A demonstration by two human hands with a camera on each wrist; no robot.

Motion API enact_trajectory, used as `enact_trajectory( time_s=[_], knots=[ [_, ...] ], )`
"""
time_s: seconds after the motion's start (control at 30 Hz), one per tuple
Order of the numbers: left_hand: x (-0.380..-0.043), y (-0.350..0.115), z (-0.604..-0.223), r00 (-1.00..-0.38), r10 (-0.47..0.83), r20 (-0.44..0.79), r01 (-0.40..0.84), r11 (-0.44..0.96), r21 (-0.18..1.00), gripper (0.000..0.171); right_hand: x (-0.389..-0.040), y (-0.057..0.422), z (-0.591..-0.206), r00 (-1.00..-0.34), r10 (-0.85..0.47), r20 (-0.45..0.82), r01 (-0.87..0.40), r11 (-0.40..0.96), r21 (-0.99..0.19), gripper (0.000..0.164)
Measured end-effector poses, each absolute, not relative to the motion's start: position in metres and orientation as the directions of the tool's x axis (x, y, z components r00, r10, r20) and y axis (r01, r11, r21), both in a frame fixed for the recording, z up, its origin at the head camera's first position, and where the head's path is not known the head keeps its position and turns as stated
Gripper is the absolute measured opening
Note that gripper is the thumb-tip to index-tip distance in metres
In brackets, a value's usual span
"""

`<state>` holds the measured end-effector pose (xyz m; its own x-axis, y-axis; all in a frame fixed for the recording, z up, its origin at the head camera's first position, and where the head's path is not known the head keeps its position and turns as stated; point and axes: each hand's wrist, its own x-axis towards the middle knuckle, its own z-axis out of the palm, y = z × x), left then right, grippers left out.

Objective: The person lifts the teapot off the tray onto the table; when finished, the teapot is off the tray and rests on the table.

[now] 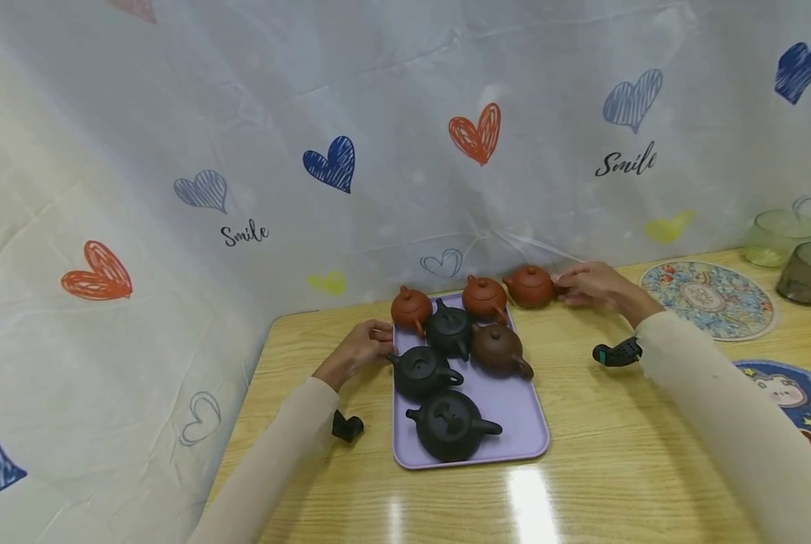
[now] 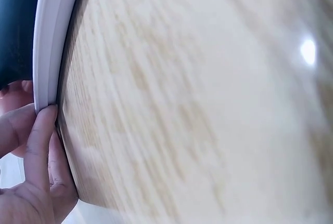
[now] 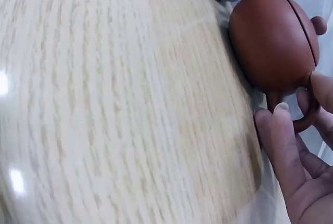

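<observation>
In the head view my right hand (image 1: 592, 285) is at the far right corner of a lilac tray (image 1: 514, 423). Its fingers pinch the handle of a reddish-brown clay teapot (image 1: 531, 287), which sits just off the tray; the right wrist view shows the looped handle (image 3: 308, 121) between thumb and fingers. At the tray's left side, my left hand (image 1: 361, 347) pinches the rim (image 2: 49, 73). On the tray stand two reddish teapots (image 1: 411, 308) (image 1: 484, 297), a brown teapot (image 1: 495, 349) and three black teapots (image 1: 448, 330) (image 1: 419, 372) (image 1: 448, 425).
A white curtain (image 1: 392, 98) printed with hearts hangs behind the wooden table (image 1: 596, 438). To the right lie a round floral mat (image 1: 707, 298) and a blue cartoon mat (image 1: 786, 385). A greenish glass (image 1: 775, 238) and a grey glass (image 1: 809, 272) stand at the far right.
</observation>
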<state>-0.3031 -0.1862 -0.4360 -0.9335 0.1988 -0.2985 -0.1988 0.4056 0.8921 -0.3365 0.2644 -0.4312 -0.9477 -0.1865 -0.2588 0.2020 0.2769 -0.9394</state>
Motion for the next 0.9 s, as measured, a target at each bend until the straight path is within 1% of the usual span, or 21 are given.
enact_trajectory(
  time_s=[0.2,0.33,0.47,0.57,0.7,0.8,0.9],
  knots=[
    [-0.303,-0.189,-0.437,-0.936,0.189,-0.298,-0.2,0.412,0.889,0.044,-0.337,0.267,-0.434,-0.947,-0.173,-0.27,0.191,0.37,-0.909,0.056],
    [-0.303,-0.188,-0.436,-0.936,0.191,-0.297,-0.199,0.411,0.89,0.043,-0.333,0.269,-0.434,-0.956,-0.159,-0.245,0.16,0.417,-0.895,0.06],
    [-0.303,-0.185,-0.435,-0.935,0.192,-0.297,-0.202,0.401,0.893,0.043,-0.325,0.274,-0.433,-0.977,-0.133,-0.168,0.095,0.435,-0.895,0.058],
    [-0.303,-0.185,-0.435,-0.935,0.194,-0.298,-0.202,0.403,0.893,0.043,-0.32,0.279,-0.43,-0.989,-0.11,-0.095,0.038,0.434,-0.9,0.054],
    [-0.301,-0.186,-0.434,-0.934,0.192,-0.301,-0.203,0.408,0.89,0.043,-0.313,0.282,-0.422,-0.995,-0.096,-0.026,-0.018,0.432,-0.902,0.056],
    [-0.301,-0.186,-0.434,-0.933,0.188,-0.306,-0.21,0.406,0.889,0.043,-0.306,0.284,-0.415,-0.993,-0.121,-0.002,-0.051,0.432,-0.901,0.059],
    [-0.302,-0.186,-0.435,-0.932,0.193,-0.306,-0.208,0.407,0.89,0.042,-0.297,0.282,-0.41,-0.985,-0.172,0.009,-0.083,0.428,-0.9,0.056]
  ],
)
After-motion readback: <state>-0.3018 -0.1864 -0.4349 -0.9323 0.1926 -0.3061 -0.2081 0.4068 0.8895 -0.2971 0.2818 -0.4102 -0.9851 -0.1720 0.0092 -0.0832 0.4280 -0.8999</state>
